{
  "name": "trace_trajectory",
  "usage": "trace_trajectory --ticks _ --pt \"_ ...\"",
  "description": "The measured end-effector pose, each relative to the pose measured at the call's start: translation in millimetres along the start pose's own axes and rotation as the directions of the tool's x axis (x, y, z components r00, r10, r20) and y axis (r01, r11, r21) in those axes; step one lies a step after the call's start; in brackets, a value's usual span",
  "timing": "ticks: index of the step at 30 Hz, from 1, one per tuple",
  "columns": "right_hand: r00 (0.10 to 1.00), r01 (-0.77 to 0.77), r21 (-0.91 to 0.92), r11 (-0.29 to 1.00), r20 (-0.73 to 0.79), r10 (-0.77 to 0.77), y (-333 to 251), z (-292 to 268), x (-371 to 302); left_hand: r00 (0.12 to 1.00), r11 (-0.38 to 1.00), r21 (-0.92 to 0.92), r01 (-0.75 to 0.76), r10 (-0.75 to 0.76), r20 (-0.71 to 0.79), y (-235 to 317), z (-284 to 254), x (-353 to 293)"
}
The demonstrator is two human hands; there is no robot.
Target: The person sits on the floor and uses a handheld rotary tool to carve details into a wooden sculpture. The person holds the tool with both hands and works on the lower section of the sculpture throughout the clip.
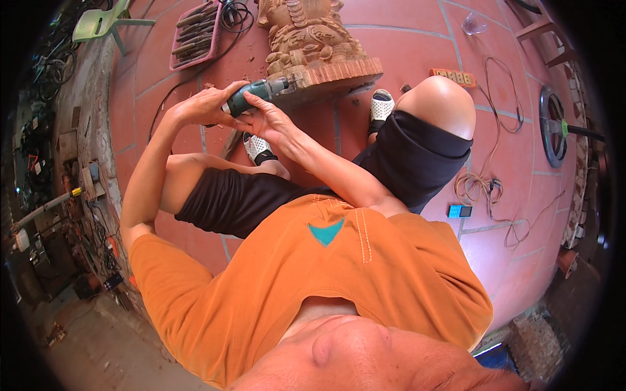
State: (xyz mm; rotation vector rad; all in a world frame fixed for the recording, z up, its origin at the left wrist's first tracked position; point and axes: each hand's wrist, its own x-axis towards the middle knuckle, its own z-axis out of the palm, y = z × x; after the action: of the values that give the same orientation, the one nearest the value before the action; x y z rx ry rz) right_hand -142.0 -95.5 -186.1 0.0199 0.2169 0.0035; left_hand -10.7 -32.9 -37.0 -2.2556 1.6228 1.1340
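A green and black rotary tool (pixel 244 98) with a grey nose lies level between my hands. My left hand (pixel 214 104) is closed around its rear end. Bent around the tool's body from the near side is my right hand (pixel 268 121). The tool's bit reaches the left edge of the base of a brown wood carving (pixel 316 49); whether it touches the wood is too small to tell. Deep relief covers the carving, which lies on its side on the floor, its top cut off by the frame's upper edge.
A pink basket (pixel 195 36) of chisel-like tools stands at the far left, beside a coiled black cable (pixel 236 16). To the right are an orange power strip (pixel 452 77), brown cords (pixel 486 186), a blue phone (pixel 460 211) and a black wheel (pixel 553 127). A green chair (pixel 98 23) stands far left.
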Motion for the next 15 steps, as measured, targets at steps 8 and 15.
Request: trace_trajectory --ticks 8,15 --pt "1.000 0.020 -0.022 1.000 -0.020 -0.020 5 10 -15 1.000 1.000 0.006 -0.011 0.011 0.017 1 1 -3" --pt "0.999 0.022 -0.042 0.999 -0.038 -0.024 7 18 -26 1.000 1.000 -0.006 -0.026 0.026 0.011 9 2 -10"
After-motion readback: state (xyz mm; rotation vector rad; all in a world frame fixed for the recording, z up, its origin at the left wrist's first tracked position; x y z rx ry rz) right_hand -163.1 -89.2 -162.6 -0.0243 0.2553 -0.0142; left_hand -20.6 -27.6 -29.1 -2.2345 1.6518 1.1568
